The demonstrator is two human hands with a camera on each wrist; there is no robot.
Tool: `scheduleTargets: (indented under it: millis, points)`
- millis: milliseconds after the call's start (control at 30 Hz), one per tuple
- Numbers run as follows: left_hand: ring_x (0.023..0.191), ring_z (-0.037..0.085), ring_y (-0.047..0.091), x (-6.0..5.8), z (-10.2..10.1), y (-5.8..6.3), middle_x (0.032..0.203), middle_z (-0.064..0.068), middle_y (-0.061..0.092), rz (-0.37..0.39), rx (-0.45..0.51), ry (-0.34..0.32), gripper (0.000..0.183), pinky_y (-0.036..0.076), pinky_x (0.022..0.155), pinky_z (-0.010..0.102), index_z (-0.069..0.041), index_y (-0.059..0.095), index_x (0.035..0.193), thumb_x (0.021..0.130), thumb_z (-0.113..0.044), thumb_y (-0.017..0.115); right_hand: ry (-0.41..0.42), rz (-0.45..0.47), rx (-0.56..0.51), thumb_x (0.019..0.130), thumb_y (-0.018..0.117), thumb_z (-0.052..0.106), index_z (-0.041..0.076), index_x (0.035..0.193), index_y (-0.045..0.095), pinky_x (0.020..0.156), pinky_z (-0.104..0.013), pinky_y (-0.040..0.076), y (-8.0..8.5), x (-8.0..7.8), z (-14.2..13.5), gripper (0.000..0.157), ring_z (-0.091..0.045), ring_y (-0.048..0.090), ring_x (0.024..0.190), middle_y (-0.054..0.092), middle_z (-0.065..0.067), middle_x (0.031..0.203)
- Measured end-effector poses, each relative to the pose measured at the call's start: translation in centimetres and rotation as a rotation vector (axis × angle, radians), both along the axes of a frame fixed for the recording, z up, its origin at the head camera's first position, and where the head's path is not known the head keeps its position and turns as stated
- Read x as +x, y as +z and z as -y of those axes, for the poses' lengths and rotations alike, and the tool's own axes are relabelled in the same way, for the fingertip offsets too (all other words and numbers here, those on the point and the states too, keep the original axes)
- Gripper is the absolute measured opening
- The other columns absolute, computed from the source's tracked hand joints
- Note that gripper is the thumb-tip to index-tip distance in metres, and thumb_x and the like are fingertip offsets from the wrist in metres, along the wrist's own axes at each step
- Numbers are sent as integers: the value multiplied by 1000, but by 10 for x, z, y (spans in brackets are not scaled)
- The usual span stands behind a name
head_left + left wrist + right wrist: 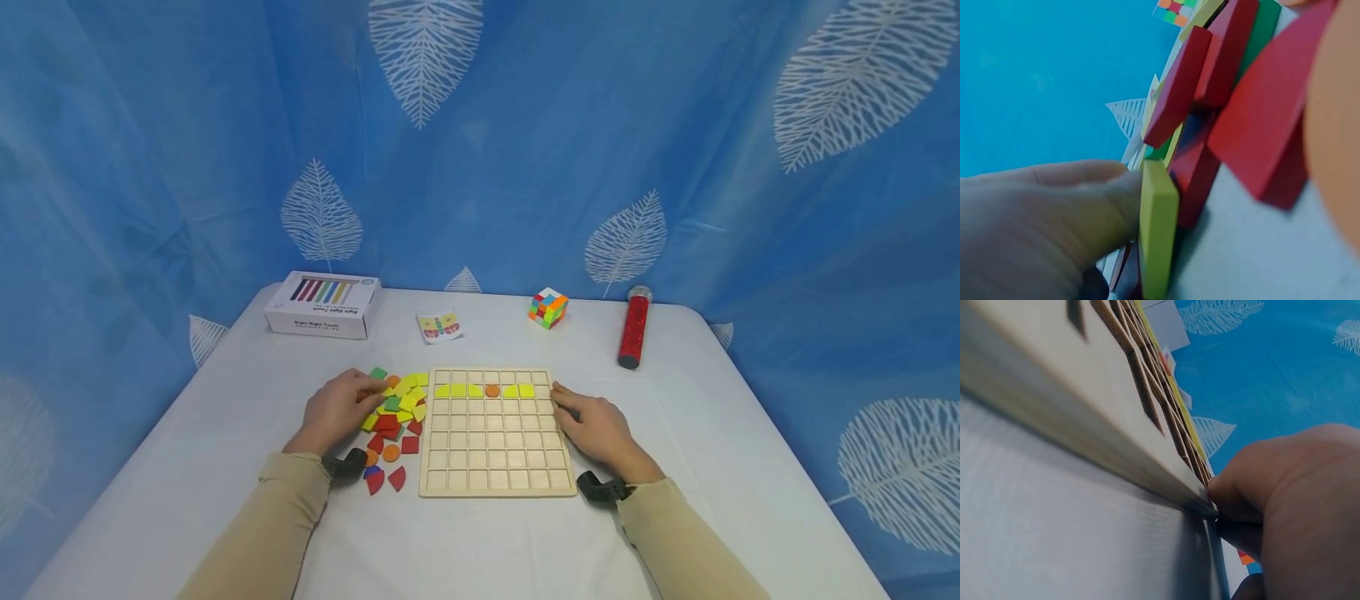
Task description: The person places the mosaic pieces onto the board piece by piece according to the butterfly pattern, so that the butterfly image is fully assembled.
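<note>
The left sleeve lies nearest, over the table. The wooden grid board sits centrally: probably light, stiff; hold opposite edges. The right hand's relaxed fingers rest against its right edge. The left hand touches the heaped tiles, grasp indeterminable. Tiles: likely light, rigid, smooth; pinch side faces.

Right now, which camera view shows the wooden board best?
The head view: it shows the wooden board nearly whole. The right wrist view shows part, close up; the left wrist view, none discernible.
</note>
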State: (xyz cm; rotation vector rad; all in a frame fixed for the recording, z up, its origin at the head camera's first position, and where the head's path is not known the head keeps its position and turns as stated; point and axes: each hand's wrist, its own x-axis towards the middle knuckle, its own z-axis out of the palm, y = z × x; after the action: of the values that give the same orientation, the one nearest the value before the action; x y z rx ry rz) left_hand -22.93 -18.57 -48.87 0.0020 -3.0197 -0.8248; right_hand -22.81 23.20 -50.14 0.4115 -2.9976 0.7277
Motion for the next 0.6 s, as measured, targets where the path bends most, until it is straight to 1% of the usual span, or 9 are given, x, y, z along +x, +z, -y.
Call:
scheduleTargets:
  millis: [133,333,433,500,600]
  points:
    - [94,23,57,0,-1,0,107,4,64,-5,-17,12,36,53,86,40,-17,73,130,96,-29,74,3,0,3,103,58,33,17,145,59,108,-56,45,0,-1,-1,46,-30,54,138,52,4,153]
    - [93,23,58,1,-1,-1,107,5,65,-30,-10,33,34,54,85,41,-16,73,130,99,-30,71,3,7,-6,103,59,33,17,145,59,108,-55,45,-1,-2,-1,46,-30,54,139,52,4,154]
    - [97,25,60,1,-1,-2,113,7,66,-42,22,67,34,54,88,43,-15,72,130,101,-32,67,-1,12,-7,102,59,33,17,146,59,108,-55,45,-1,-2,-1,46,-30,53,139,52,4,154]
    - [102,27,60,0,-1,-2,120,8,66,-49,53,100,34,54,92,47,-16,70,131,102,-34,65,-3,15,-6,102,59,33,17,146,59,109,-56,45,-2,-2,-1,46,-30,53,139,52,5,154]
    - [101,27,59,1,-1,-2,125,9,65,-59,97,146,34,52,92,47,-17,67,132,104,-34,62,-4,22,-9,102,59,33,17,146,58,109,-55,44,-2,-2,-1,46,-30,53,139,51,5,154]
